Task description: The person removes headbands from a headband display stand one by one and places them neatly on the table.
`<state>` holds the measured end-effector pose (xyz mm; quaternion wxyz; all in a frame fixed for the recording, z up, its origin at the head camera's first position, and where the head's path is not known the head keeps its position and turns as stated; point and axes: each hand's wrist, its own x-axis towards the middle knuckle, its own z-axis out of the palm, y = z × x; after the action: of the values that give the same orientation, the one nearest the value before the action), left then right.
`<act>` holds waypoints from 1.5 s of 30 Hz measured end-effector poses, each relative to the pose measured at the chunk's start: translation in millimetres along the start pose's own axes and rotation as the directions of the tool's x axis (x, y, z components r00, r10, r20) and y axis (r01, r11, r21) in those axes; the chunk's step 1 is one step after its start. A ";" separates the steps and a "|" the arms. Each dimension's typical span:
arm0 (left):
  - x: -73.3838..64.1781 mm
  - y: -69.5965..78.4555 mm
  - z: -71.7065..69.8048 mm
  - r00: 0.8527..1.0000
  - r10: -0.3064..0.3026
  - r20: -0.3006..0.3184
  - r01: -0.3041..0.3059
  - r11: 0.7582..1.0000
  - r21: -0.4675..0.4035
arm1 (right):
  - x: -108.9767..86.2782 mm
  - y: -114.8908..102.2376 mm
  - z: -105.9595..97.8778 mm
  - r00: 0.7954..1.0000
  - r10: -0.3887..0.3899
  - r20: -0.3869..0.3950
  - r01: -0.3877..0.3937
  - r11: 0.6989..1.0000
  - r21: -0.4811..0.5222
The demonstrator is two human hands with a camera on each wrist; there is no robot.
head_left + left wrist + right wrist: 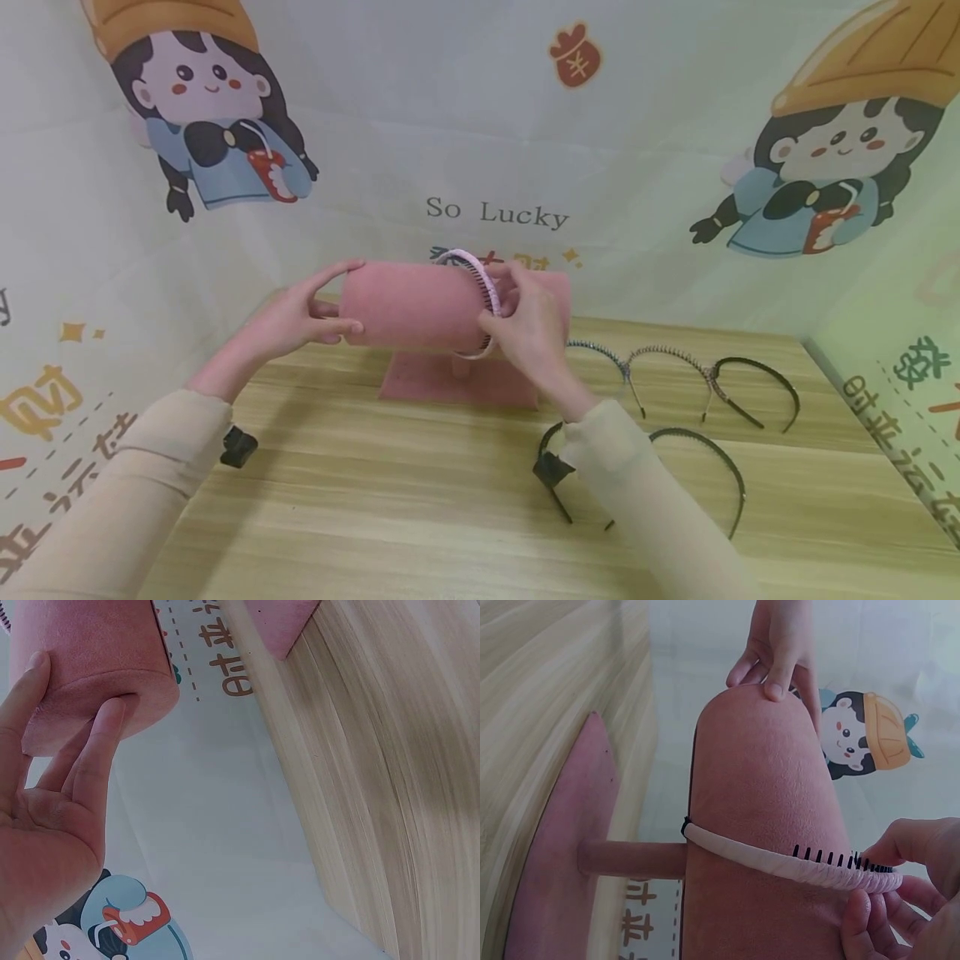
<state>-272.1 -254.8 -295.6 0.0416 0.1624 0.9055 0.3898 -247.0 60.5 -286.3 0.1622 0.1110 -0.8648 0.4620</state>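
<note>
A pink, velvety roll-shaped headband stand [412,304] stands on the table, its flat base [420,387] below. With thumb and fingers spread over its left end, my left hand [292,321] holds the roll; the left wrist view shows some fingertips pressed against the end face [154,697]. A pale pink, fabric-wrapped headband [772,859] with black comb teeth curves over the roll, right of its middle. My right hand [532,321] pinches this headband between thumb and fingers. In the right wrist view, its black tip sits at the roll's edge near the post [634,859].
Right of the stand lie a blue toothed headband [596,348], a brownish one [663,352] and a black one [791,387]. Nearer are a black headband with a bow [553,468] and another dark headband [741,479], partly behind my right sleeve. A black object [238,447] lies by my left sleeve.
</note>
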 end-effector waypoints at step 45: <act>2.0 -2.8 2.6 1.000 0.006 -0.016 -0.006 1.000 0.014 | 8.0 7.2 -91.1 0.999 -0.043 0.011 0.042 0.997 0.062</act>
<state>-274.2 -254.2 -299.4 0.0322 0.1621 0.9079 0.3851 -240.6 140.1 -241.4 0.1632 0.1373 -0.8486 0.4842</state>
